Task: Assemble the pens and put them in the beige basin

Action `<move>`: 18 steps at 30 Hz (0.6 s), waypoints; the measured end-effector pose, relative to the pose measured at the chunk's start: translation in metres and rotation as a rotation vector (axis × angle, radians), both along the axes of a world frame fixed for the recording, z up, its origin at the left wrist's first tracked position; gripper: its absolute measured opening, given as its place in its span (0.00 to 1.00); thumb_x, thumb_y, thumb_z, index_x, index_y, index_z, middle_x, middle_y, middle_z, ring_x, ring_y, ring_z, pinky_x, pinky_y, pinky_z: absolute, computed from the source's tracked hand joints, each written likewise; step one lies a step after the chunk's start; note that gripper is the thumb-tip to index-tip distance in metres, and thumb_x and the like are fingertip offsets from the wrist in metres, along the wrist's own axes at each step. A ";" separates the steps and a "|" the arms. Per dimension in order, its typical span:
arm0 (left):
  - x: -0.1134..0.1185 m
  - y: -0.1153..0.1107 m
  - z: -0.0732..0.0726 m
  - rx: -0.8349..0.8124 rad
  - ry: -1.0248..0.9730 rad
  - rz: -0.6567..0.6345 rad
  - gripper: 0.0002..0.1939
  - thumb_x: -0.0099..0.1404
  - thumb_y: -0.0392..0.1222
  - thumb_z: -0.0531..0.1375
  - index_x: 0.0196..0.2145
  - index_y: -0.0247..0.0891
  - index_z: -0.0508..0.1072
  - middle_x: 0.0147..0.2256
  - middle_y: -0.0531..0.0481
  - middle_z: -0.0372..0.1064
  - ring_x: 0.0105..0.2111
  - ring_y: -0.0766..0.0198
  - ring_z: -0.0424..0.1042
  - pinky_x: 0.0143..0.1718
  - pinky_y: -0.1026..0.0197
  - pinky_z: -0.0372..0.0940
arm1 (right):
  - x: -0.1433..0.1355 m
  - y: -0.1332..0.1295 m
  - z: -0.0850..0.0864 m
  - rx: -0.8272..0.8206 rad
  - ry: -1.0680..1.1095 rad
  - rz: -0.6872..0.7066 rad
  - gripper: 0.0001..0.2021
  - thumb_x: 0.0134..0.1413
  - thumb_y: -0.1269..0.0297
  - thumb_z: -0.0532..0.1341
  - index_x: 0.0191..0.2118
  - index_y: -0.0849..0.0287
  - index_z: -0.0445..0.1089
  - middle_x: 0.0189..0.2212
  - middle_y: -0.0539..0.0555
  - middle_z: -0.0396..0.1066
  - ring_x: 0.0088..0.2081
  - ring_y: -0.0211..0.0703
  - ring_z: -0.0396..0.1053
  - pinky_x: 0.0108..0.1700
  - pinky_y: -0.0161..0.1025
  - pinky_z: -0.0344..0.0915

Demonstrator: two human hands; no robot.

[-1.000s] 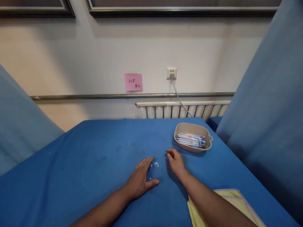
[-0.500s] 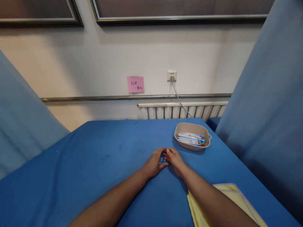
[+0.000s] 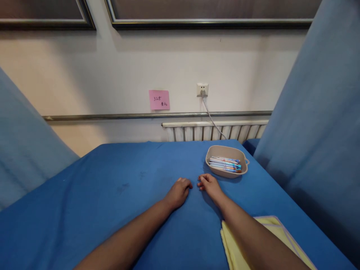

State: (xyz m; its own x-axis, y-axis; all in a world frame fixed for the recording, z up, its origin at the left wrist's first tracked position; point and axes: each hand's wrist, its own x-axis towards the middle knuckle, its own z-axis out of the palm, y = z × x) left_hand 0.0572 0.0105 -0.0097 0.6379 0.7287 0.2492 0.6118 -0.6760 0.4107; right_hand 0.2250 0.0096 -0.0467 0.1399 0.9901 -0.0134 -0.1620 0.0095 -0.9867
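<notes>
My left hand (image 3: 179,192) rests on the blue sheet (image 3: 135,210) near the middle, back upward. Its fingers are curled under, and whatever they may hold is hidden from me. Across a narrow gap, my right hand (image 3: 209,185) has its fingers loosely bent and a little apart; I see nothing in them. Just beyond the right hand stands a beige plastic basket (image 3: 213,150) with several pens (image 3: 225,164) lying in it. A folded yellow cloth (image 3: 234,249) with a pale purple edge lies partly under my right forearm.
Light blue curtains hang on the left (image 3: 25,138) and right (image 3: 306,123). Behind the bed are a metal rail (image 3: 112,117), a white radiator (image 3: 194,125), and a wall socket (image 3: 202,90) with a plugged-in cable. A pink note (image 3: 159,100) is on the wall.
My hands have moved apart from each other, the left one turning palm down. The small blue-and-white thing between them before is out of sight now. The view has shifted slightly.
</notes>
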 end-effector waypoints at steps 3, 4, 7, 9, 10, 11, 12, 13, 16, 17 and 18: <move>-0.014 -0.008 0.006 0.005 -0.018 0.006 0.11 0.64 0.39 0.52 0.44 0.38 0.67 0.41 0.46 0.68 0.42 0.59 0.64 0.47 0.56 0.57 | 0.002 0.001 0.000 -0.004 -0.007 0.011 0.17 0.42 0.50 0.59 0.30 0.62 0.65 0.30 0.55 0.70 0.24 0.37 0.68 0.21 0.32 0.64; -0.017 -0.011 0.008 0.013 -0.013 0.013 0.14 0.64 0.43 0.54 0.47 0.39 0.66 0.44 0.45 0.66 0.44 0.57 0.63 0.48 0.55 0.57 | 0.002 0.002 -0.001 -0.003 -0.012 0.016 0.17 0.42 0.50 0.59 0.30 0.62 0.65 0.30 0.55 0.70 0.23 0.37 0.68 0.20 0.32 0.63; -0.025 -0.013 0.014 0.041 0.053 0.054 0.24 0.59 0.54 0.58 0.50 0.41 0.65 0.48 0.43 0.63 0.47 0.52 0.61 0.49 0.51 0.55 | 0.002 0.002 -0.002 0.005 -0.037 0.028 0.17 0.43 0.50 0.59 0.31 0.62 0.65 0.30 0.55 0.70 0.23 0.36 0.68 0.20 0.31 0.63; -0.026 -0.010 0.016 0.052 0.091 0.070 0.25 0.58 0.57 0.58 0.49 0.41 0.66 0.47 0.43 0.62 0.45 0.51 0.61 0.48 0.50 0.55 | 0.002 0.002 -0.003 0.011 -0.063 0.036 0.17 0.44 0.51 0.58 0.31 0.62 0.65 0.30 0.54 0.70 0.23 0.36 0.68 0.20 0.31 0.63; -0.025 -0.008 0.016 0.055 0.102 0.065 0.25 0.58 0.58 0.57 0.48 0.41 0.67 0.45 0.43 0.63 0.44 0.51 0.62 0.47 0.50 0.55 | 0.002 0.002 -0.003 0.014 -0.078 0.039 0.17 0.44 0.51 0.58 0.32 0.62 0.65 0.30 0.54 0.70 0.23 0.36 0.68 0.20 0.32 0.63; -0.024 -0.005 0.016 0.054 0.112 0.051 0.23 0.59 0.58 0.56 0.47 0.41 0.67 0.44 0.43 0.63 0.42 0.52 0.62 0.46 0.51 0.56 | 0.002 0.002 -0.004 0.018 -0.095 0.044 0.16 0.45 0.51 0.57 0.32 0.62 0.65 0.30 0.54 0.70 0.23 0.37 0.68 0.20 0.32 0.63; -0.022 -0.002 0.016 0.048 0.126 0.036 0.22 0.60 0.58 0.55 0.45 0.41 0.68 0.42 0.43 0.63 0.41 0.53 0.63 0.44 0.53 0.57 | 0.002 0.002 -0.005 0.022 -0.114 0.050 0.16 0.45 0.51 0.57 0.32 0.62 0.65 0.30 0.54 0.70 0.23 0.37 0.68 0.21 0.32 0.63; -0.021 0.001 0.016 0.034 0.146 0.020 0.20 0.61 0.58 0.55 0.43 0.41 0.68 0.40 0.44 0.63 0.39 0.54 0.63 0.42 0.54 0.58 | 0.002 0.002 -0.005 0.027 -0.134 0.057 0.16 0.46 0.52 0.57 0.32 0.62 0.66 0.29 0.54 0.70 0.24 0.37 0.68 0.21 0.32 0.63; -0.015 0.008 0.012 -0.038 0.186 -0.012 0.17 0.62 0.57 0.53 0.38 0.41 0.68 0.36 0.46 0.63 0.35 0.57 0.65 0.37 0.58 0.59 | 0.002 0.002 -0.007 0.042 -0.197 0.082 0.15 0.47 0.53 0.56 0.32 0.61 0.66 0.29 0.54 0.71 0.24 0.38 0.69 0.21 0.33 0.63; -0.013 0.010 0.010 -0.068 0.171 -0.022 0.16 0.62 0.56 0.53 0.36 0.41 0.67 0.35 0.47 0.63 0.34 0.57 0.65 0.36 0.59 0.59 | 0.002 0.002 -0.007 0.046 -0.219 0.090 0.14 0.47 0.54 0.55 0.33 0.61 0.66 0.29 0.54 0.71 0.24 0.38 0.69 0.21 0.33 0.63; -0.012 0.012 0.008 -0.097 0.147 -0.030 0.15 0.62 0.55 0.53 0.35 0.41 0.67 0.33 0.47 0.63 0.33 0.58 0.65 0.36 0.59 0.59 | 0.002 0.001 -0.007 0.049 -0.240 0.098 0.14 0.48 0.55 0.55 0.33 0.61 0.67 0.28 0.54 0.71 0.24 0.39 0.69 0.22 0.33 0.63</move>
